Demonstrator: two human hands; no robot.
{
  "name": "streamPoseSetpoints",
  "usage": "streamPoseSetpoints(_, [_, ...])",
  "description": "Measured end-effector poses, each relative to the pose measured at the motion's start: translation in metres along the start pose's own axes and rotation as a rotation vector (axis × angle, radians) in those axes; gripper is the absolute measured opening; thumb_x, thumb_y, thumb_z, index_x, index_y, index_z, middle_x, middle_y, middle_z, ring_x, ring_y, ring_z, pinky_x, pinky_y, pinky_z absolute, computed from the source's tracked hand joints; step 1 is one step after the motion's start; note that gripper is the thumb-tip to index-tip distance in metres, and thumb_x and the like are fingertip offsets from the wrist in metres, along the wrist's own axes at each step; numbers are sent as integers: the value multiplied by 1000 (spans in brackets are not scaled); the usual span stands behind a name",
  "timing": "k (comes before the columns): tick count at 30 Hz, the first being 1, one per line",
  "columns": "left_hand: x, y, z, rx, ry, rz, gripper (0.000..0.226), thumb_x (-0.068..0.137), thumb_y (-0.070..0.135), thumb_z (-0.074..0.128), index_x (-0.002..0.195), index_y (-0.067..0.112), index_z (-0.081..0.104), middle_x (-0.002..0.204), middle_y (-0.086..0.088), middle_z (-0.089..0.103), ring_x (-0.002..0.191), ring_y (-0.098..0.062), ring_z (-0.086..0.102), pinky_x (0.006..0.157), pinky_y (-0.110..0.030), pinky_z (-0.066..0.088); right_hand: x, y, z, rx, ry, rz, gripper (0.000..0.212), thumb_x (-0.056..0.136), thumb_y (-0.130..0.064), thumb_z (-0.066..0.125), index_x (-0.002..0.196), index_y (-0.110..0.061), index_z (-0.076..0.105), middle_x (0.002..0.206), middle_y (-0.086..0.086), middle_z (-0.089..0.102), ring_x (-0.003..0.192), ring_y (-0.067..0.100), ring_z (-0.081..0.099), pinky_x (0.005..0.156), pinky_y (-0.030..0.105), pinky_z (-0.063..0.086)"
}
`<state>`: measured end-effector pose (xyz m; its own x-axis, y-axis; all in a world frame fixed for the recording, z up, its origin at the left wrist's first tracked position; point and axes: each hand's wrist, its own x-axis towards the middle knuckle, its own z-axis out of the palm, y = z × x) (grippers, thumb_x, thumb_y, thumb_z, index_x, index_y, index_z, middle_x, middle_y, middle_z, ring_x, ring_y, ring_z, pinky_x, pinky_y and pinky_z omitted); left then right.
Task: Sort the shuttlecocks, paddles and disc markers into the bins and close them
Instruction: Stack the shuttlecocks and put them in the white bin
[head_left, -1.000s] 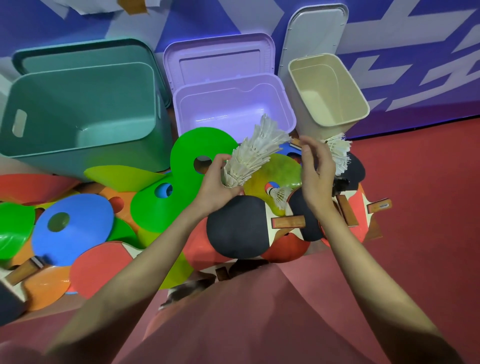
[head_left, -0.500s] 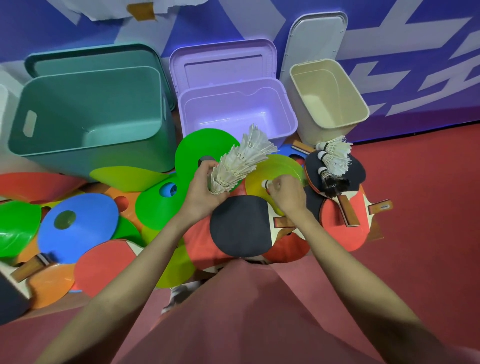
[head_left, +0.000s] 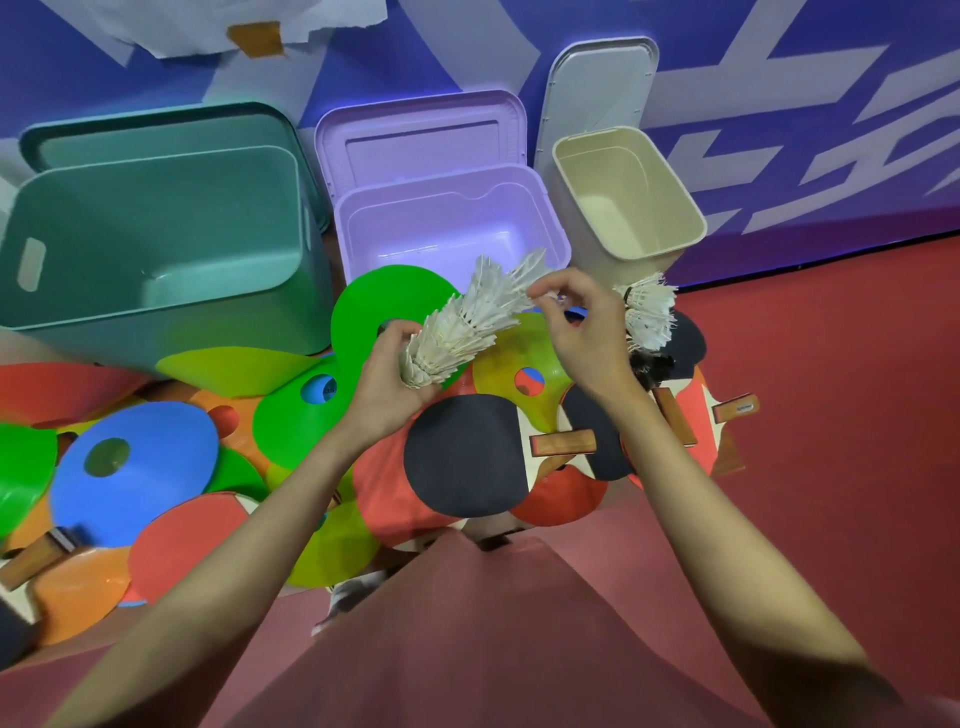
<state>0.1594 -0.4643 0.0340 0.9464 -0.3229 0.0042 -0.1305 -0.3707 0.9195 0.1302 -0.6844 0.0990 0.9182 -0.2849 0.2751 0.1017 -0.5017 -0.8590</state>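
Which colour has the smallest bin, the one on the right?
Cream, inside and out. The head view shows it, open, with its lid standing behind it.

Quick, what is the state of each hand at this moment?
Left hand: grips the lower end of the nested stack of white feather shuttlecocks.
Right hand: fingertips pinch at the stack's top end; whether they hold a separate shuttlecock cannot be told.

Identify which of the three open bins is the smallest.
The cream bin at the right end, beside the purple bin. It is narrower than both that and the teal bin.
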Motion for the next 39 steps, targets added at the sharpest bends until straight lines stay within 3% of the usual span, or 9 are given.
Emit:
streamPoseSetpoints(4, [0,10,2,-46,4,21,55,61,15,73,108,12,48,93,8,54,78,10,52,71,-10,40,0,-2,-8,125,-5,22,15,86,4,56,90,-9,61,87,-6,63,80,1,58,76,21,44])
streamPoseSetpoints(12, [12,11,18,-84,19,47,56,67,-16,76,111,4,47,95,3,54,80,14,52,74,-6,39,9,-5,-38,394,87,139,28,90,-7,59,114,-6,45,96,14,70,93,22,66,85,31,51])
streamPoseSetpoints(15, [15,10,24,-94,28,45,57,67,-17,75,115,-3,47,98,-3,55,81,14,53,75,-6,40,9,8,-54,356,228,169,21,90,0,53,110,-5,47,92,18,69,86,18,67,78,22,48])
streamPoseSetpoints(18, [15,10,28,-106,39,38,58,67,-17,75,117,-6,47,102,-10,54,82,14,53,76,-6,40,-2,38,-64,212,431,275,20,83,-6,54,100,-16,50,78,7,67,74,18,64,72,34,48])
streamPoseSetpoints(21, [13,9,31,-116,30,24,57,67,-13,76,115,-1,48,98,-4,55,81,12,54,75,-7,41,-23,71,-64,109,612,473,15,80,-7,56,92,-12,49,65,-4,51,55,0,50,65,28,40])
streamPoseSetpoints(26, [6,6,26,-132,22,-20,62,60,6,77,115,5,49,103,-9,58,84,3,55,77,-10,42,-57,99,-37,-112,537,739,41,73,-29,77,91,-12,45,75,-3,54,72,15,54,69,27,38])
streamPoseSetpoints(30, [0,3,17,-108,4,-17,59,66,-8,78,116,-2,48,97,-2,56,81,6,54,75,-11,42,-55,108,-19,-171,540,744,48,71,-23,80,100,-9,44,93,3,66,90,24,63,83,39,44])
streamPoseSetpoints(34, [-7,1,5,-104,11,-19,56,63,3,74,112,1,49,92,5,54,77,7,52,71,-12,42,-50,104,-11,-224,616,705,34,79,-11,69,106,-5,49,91,6,70,95,28,64,92,42,41])
streamPoseSetpoints(39, [-18,-6,-11,-110,39,-35,58,62,-5,73,112,5,46,93,1,54,74,13,52,69,-7,40,-58,74,5,-85,701,523,19,82,-6,64,100,-6,58,75,-8,55,77,17,58,86,40,48])
